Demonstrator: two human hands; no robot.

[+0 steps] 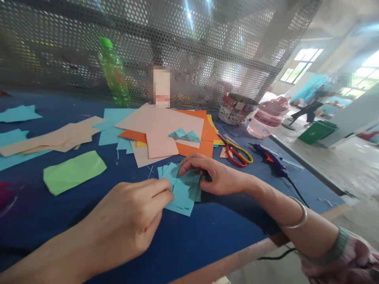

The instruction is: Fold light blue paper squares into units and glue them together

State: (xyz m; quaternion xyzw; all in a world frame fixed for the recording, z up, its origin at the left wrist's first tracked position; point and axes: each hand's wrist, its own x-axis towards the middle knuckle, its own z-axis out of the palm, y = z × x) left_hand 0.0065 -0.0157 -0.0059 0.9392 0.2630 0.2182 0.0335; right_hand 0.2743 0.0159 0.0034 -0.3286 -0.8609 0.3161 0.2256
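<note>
Indoors, light-blue paper (182, 199) on blue tabletop (207, 240), perforated screen (195, 35) behind, bright windows (309, 55).

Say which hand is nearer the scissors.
Right: the right hand is at the light-blue paper, left of the scissors; the left hand is farther left.

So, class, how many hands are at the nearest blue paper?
2: left hand at the left edge of the blue paper, right hand over its upper right. No others show there.

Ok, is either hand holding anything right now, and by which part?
The left hand is at the left side of the light-blue paper, the right hand over its upper part; whether either truly grips it cannot be told.
</note>
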